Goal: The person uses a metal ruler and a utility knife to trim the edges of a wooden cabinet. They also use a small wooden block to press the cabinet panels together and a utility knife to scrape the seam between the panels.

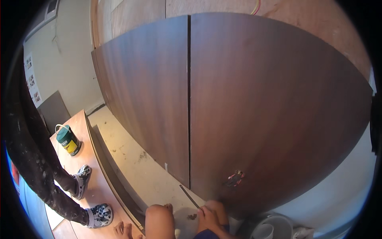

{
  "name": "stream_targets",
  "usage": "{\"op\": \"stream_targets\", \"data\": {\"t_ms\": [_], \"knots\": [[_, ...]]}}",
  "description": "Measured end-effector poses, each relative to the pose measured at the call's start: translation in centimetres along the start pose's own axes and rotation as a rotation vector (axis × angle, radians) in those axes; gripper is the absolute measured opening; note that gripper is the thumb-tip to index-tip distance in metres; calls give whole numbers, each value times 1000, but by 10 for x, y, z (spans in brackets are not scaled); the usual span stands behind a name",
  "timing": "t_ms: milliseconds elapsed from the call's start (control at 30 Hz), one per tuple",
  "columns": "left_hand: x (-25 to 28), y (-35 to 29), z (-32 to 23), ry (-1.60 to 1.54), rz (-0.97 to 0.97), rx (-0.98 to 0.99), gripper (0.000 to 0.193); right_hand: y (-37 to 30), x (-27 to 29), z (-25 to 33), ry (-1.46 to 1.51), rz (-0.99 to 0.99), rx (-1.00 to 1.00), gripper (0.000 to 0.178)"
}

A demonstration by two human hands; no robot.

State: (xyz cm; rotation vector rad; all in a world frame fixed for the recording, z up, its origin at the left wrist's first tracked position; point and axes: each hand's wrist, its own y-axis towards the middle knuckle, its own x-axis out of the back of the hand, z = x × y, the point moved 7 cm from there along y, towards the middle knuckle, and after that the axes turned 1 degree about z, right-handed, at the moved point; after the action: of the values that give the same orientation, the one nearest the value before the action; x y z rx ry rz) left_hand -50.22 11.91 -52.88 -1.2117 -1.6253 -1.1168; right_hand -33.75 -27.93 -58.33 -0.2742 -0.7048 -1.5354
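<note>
My right hand is closed around the near end of a thin, dark, straight bar. It rests over my right knee, and the bar slants up and left toward the foot of the gap between two dark brown wood panels. What kind of tool the bar is, I cannot tell. Low at the left, my left hand lies by the edge of a wooden platform, its fingers apart and holding nothing. A small red and dark cluster, perhaps wires, shows on the right panel.
On the platform, a person in dark, paint-spotted trousers stands in patterned clogs. Beside them is a green and yellow paint can with a handle. A grey bucket holding a pale container stands at my right. Debris dots the pale floor.
</note>
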Motion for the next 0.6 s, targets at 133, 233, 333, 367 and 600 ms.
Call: {"op": "stream_targets", "data": {"t_ms": [133, 233, 333, 367, 600], "knots": [[4, 0, -5, 36, 5, 34, 69, -9, 6, -11, 97, -57, 25, 25], [-8, -6, 6, 74, 37, 60, 67, -17, 14, -5, 131, -49, 17, 25], [0, -3, -5, 173, 94, 83, 71, -23, 13, -5, 122, -37, 11, 26], [6, -5, -7, -8, -14, 90, 66, -23, 12, -4, 124, -32, 14, 26], [-12, -4, -1, -113, -239, 33, 30, -12, 21, -14, 126, 100, -190, 38]]}}
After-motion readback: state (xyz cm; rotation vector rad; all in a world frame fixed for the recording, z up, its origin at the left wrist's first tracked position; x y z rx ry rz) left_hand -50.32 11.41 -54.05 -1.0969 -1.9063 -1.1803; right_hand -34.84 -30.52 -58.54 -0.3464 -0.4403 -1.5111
